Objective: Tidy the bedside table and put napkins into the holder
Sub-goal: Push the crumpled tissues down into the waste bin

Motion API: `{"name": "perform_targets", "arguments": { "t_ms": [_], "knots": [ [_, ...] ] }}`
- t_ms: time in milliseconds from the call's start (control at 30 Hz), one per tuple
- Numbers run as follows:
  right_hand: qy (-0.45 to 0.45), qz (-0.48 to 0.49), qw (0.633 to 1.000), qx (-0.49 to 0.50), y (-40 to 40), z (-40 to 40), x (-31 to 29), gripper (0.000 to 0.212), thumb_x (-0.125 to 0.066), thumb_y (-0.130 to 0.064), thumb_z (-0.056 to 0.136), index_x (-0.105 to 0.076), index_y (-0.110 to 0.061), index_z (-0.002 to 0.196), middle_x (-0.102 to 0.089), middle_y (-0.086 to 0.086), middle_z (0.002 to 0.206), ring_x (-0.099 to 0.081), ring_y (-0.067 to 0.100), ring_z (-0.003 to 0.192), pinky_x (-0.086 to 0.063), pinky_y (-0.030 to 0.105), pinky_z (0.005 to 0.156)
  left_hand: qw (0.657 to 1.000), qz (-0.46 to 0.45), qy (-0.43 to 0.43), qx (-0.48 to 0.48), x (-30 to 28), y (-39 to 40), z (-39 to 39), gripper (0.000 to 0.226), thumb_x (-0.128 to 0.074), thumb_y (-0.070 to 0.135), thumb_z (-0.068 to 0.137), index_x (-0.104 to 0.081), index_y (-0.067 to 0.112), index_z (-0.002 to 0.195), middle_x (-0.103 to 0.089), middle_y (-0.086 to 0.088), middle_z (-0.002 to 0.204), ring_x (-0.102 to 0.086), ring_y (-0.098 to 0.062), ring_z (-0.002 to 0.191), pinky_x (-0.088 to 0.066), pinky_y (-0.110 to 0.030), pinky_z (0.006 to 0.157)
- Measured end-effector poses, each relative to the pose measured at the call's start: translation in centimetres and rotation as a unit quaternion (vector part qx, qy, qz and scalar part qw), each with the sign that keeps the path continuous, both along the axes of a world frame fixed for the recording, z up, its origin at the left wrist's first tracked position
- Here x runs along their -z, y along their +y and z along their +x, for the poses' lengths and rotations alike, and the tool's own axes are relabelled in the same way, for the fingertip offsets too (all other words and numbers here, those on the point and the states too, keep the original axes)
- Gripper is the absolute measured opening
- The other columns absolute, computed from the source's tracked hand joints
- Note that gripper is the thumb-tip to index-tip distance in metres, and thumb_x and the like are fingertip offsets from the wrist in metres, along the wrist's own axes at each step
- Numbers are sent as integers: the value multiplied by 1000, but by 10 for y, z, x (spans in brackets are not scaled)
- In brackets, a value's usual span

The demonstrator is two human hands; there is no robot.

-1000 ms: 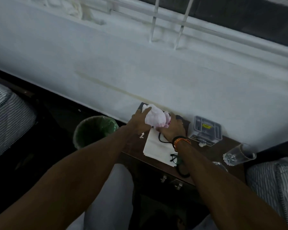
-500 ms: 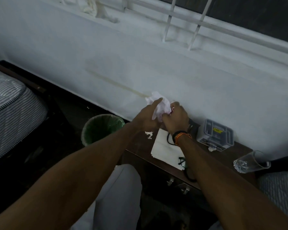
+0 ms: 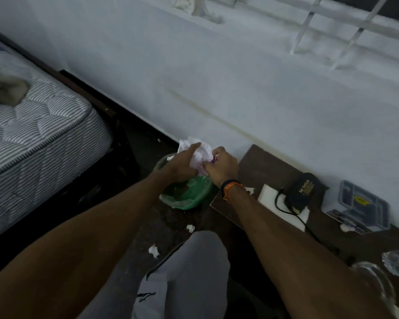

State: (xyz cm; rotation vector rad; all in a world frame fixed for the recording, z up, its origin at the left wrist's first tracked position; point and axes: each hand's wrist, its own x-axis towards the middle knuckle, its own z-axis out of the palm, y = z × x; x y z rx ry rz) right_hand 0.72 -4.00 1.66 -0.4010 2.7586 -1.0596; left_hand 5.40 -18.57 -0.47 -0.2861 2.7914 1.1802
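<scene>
A crumpled white and pink wad of paper [image 3: 199, 155] is held between both my hands above the green-lined waste bin [image 3: 187, 195]. My left hand [image 3: 182, 165] cups it from the left, my right hand [image 3: 221, 165] grips it from the right. To the right stands the dark wooden bedside table [image 3: 260, 166]. On it lie a flat white napkin [image 3: 268, 196], a black case with a cord [image 3: 303, 192] and a clear plastic holder box [image 3: 359, 203]. Small white scraps [image 3: 347, 227] lie on the table.
A striped mattress [image 3: 39, 130] fills the left side. White paper scraps [image 3: 153, 250] lie on the dark floor near my knee [image 3: 189, 268]. A clear glass [image 3: 396, 263] lies at the table's right end. The white wall runs behind everything.
Both hands carried the crumpled wad left, off the bedside table, to above the waste bin. The view swung left, showing more of the mattress.
</scene>
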Motion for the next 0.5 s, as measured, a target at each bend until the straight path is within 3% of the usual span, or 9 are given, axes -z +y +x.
{"name": "perform_targets", "arguments": {
  "t_ms": [133,267,367,433,500],
  "knots": [
    [-51,23,998,-19,-18,9,39,19,-69,-20,80,-62,-10,96,-68,11,92,-63,33,90,-41,30,65,996,9,-87,-19,46,-19,16,95,-64,29,70,-19,20,153,-49,-21,142,-52,-34,127,-38,-35,107],
    [-75,42,996,-33,-30,10,60,10,-66,-17,80,-58,-14,85,-69,15,95,-64,36,93,-39,31,66,987,53,-132,-74,71,-23,14,84,-63,9,86,-18,30,154,-47,-13,146,-53,-29,127,-45,-36,105],
    [-92,62,992,-53,-37,5,63,22,-64,-15,83,-65,-9,105,-69,17,110,-63,36,105,-47,33,76,987,69,-124,-80,80,-28,7,83,-60,5,88,-15,27,155,-43,-13,149,-52,-28,128,-43,-30,104],
    [-103,75,990,-56,-37,3,66,35,-63,-18,87,-60,-7,121,-65,18,122,-59,37,115,-48,37,90,989,54,-116,-71,83,-30,3,86,-58,2,87,-12,24,156,-39,-18,151,-53,-33,125,-43,-28,95],
    [-104,77,990,-56,-32,1,68,41,-63,-20,88,-58,-10,127,-63,16,126,-58,36,117,-47,38,93,991,35,-111,-69,81,-26,-1,85,-60,4,85,-15,19,156,-37,-19,152,-48,-35,130,-41,-28,96]
  ]
}}
